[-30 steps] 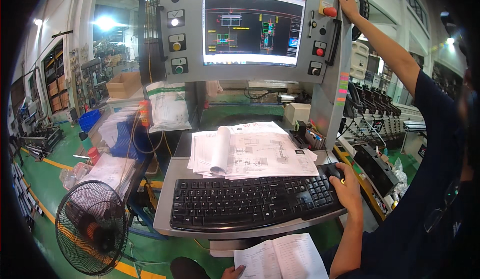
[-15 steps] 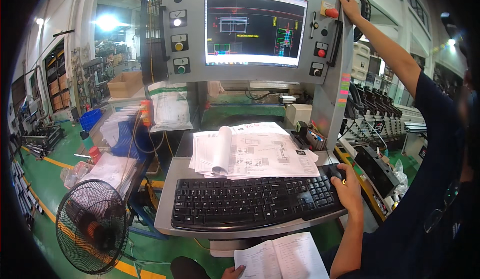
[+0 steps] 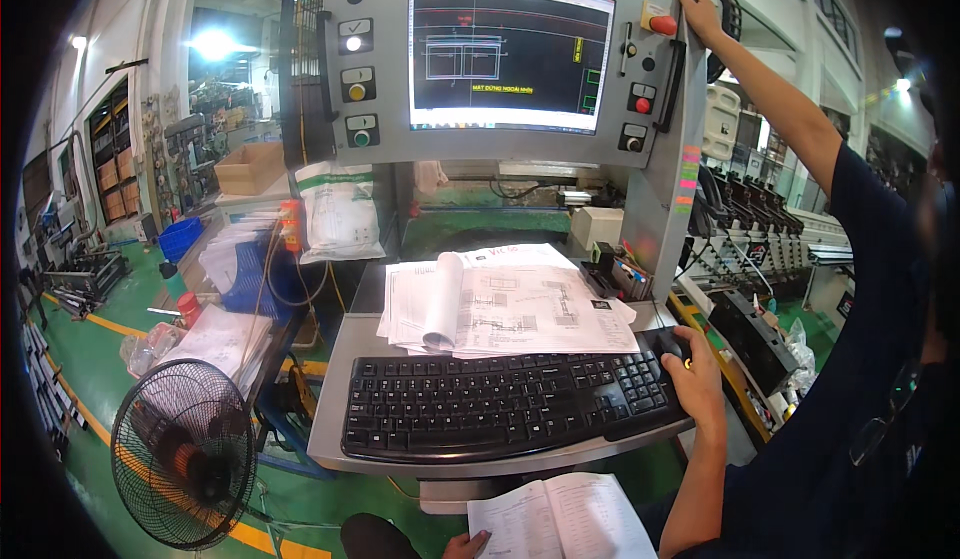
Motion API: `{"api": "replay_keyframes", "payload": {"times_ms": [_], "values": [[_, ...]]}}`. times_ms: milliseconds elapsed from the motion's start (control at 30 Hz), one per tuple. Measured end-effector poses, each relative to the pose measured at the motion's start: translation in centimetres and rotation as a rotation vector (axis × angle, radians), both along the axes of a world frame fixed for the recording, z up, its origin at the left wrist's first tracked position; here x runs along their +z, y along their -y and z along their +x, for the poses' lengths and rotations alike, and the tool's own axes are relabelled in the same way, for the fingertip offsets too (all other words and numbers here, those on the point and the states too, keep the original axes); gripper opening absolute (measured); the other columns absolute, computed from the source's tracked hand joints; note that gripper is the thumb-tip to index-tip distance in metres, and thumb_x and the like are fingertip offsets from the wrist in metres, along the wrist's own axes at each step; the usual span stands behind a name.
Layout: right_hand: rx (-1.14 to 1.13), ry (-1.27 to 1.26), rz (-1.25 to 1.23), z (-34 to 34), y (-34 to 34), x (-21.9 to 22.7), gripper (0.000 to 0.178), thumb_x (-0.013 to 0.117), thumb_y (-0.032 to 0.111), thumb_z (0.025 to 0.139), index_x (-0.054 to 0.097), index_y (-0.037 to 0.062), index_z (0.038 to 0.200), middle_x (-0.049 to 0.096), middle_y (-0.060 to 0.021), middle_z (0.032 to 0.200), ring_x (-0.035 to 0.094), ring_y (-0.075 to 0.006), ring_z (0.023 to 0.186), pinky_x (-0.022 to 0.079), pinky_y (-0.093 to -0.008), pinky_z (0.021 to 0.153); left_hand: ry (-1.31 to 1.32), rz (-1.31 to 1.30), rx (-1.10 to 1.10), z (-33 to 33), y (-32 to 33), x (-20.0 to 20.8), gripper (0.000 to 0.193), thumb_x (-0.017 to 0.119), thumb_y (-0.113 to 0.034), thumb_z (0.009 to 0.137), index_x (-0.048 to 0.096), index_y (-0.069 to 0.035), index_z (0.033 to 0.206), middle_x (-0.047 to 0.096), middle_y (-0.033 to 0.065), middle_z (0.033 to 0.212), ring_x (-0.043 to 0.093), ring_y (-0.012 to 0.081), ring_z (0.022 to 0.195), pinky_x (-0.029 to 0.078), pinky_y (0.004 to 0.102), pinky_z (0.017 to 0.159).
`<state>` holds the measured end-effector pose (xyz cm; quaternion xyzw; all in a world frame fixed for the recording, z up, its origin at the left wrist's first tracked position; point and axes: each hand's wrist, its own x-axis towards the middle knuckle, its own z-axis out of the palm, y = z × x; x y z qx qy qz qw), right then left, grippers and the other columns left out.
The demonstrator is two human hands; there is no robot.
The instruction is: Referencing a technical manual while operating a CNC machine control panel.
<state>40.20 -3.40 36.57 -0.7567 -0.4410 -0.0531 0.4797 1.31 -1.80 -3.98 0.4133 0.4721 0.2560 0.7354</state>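
Observation:
My right hand [image 3: 701, 374] rests on a black computer mouse [image 3: 664, 341], its fingers curled around it, beside the keyboard's right end. At the lower edge, my left hand [image 3: 466, 545] grips the left side of an open notebook [image 3: 560, 519], thumb on the page. A wide black keyboard [image 3: 510, 404] lies on the grey shelf [image 3: 335, 384]. Behind it, printed technical drawings [image 3: 520, 309] form a stack with one sheet curled over. Above stands a monitor [image 3: 510, 59] in a grey control panel [image 3: 385, 144], showing a line drawing on black.
A co-worker in a dark shirt [image 3: 800, 439] is close on the right; their raised hand [image 3: 703, 17] grips the panel's edge. A black-caged fan [image 3: 185, 454] stands at the lower left. A side table holds papers [image 3: 225, 344], a white bag [image 3: 340, 214] and a cardboard box [image 3: 250, 169].
The drawing on the monitor is now larger and shifted, with a different part in view. The notebook sits slightly lower. My right hand stays on the mouse; the co-worker's raised hand stays put.

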Motion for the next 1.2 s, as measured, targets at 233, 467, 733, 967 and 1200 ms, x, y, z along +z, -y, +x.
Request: {"api": "replay_keyframes", "payload": {"times_ms": [233, 467, 733, 967, 1200], "values": [[-0.002, 0.025, 0.011, 0.4, 0.0, -0.4, 0.049, 0.067, 0.017, 0.087, 0.059, 0.0016, 0.133, 0.061, -0.0186, 0.133, 0.061, -0.0345, 0.121, 0.046, -0.0397, 0.104, -0.002, 0.017, -0.018, -0.1, 0.0, 1.1, 0.042, 0.071, -0.038, 0.1, 0.077, 0.003, 0.106, 0.069, -0.002, 0.09, 0.056, 0.007, 0.077, 0.048, 0.0268, 0.064], [-0.026, -0.017, 0.0, 0.3, -0.1, -0.3, 0.048, 0.067, 0.016, 0.086, 0.059, 0.0012, 0.132, 0.062, -0.0188, 0.133, 0.061, -0.0354, 0.121, 0.046, -0.0404, 0.104, -0.012, 0.017, -0.031, -0.1, -0.2, 0.3, 0.035, 0.07, -0.03, 0.102, 0.076, 0.003, 0.111, 0.07, -0.0028, 0.094, 0.058, 0.006, 0.079, 0.048, 0.0246, 0.066], [-0.007, -0.049, 0.009, 0.1, 0.1, -0.2, 0.049, 0.069, 0.016, 0.084, 0.061, 0.0019, 0.13, 0.065, -0.0185, 0.128, 0.063, -0.0347, 0.117, 0.047, -0.0406, 0.102, 0.018, 0.031, -0.007, 0.0, 0.2, 1.6, 0.041, 0.073, -0.036, 0.099, 0.076, 0.002, 0.112, 0.07, -0.0013, 0.096, 0.059, 0.0083, 0.082, 0.05, 0.0276, 0.069], [-0.045, -0.029, 0.007, 0.2, 0.0, -0.2, 0.049, 0.07, 0.016, 0.083, 0.061, 0.0022, 0.129, 0.066, -0.018, 0.125, 0.065, -0.0328, 0.112, 0.048, -0.0394, 0.1, -0.069, 0.043, -0.001, 0.2, 0.4, 3.9, 0.047, 0.076, -0.044, 0.095, 0.076, 0.001, 0.108, 0.071, 0.0004, 0.095, 0.059, 0.0115, 0.083, 0.052, 0.0326, 0.071], [-0.045, -0.086, -0.002, -0.4, 0.0, 0.3, 0.048, 0.071, 0.014, 0.083, 0.061, 0.0014, 0.128, 0.067, -0.0177, 0.122, 0.065, -0.0316, 0.108, 0.049, -0.0393, 0.096, -0.14, 0.075, 0.034, 0.0, 0.5, 2.6, 0.049, 0.075, -0.045, 0.096, 0.076, 0.003, 0.108, 0.072, 0.0016, 0.095, 0.061, 0.0119, 0.083, 0.053, 0.0324, 0.073]]}}
